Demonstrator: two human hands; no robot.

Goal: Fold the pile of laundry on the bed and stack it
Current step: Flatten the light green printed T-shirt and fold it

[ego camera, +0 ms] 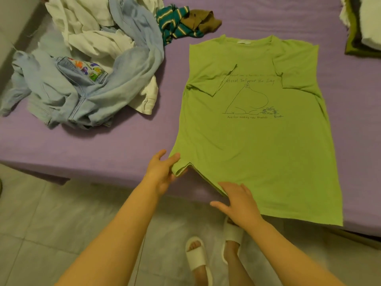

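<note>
Green T-shirt (257, 141): spread flat, print side up, on the bed (92, 145), collar toward the far side, both sleeves folded in over the chest. Its hem hangs just past the bed's near edge. Line drawing and handwritten text on the front.

Left hand (161, 174): at the shirt's lower left corner, thumb and fingers pinching the cloth where a small flap is turned up.

Right hand (240, 203): fingers spread and relaxed, lying on the hem at the bed's edge, just beside the left hand.

Unfolded pile (86, 65): far left of the bed, well apart from the shirt; pale blue jeans with a coloured patch, white garments beneath and behind. It reaches close to the bed's left edge.

Striped garment (175, 23) and brown garment (203, 20): crumpled, touching each other, just beyond the shirt's collar.

Folded stack (362, 27): far right corner, olive and white cloth, cut off by the frame.

Open room: bare purple sheet between pile and shirt, and a strip to the shirt's right.

Floor (41, 234): pale tiles. Two feet in white slippers (198, 256) stand at the bed's edge.
</note>
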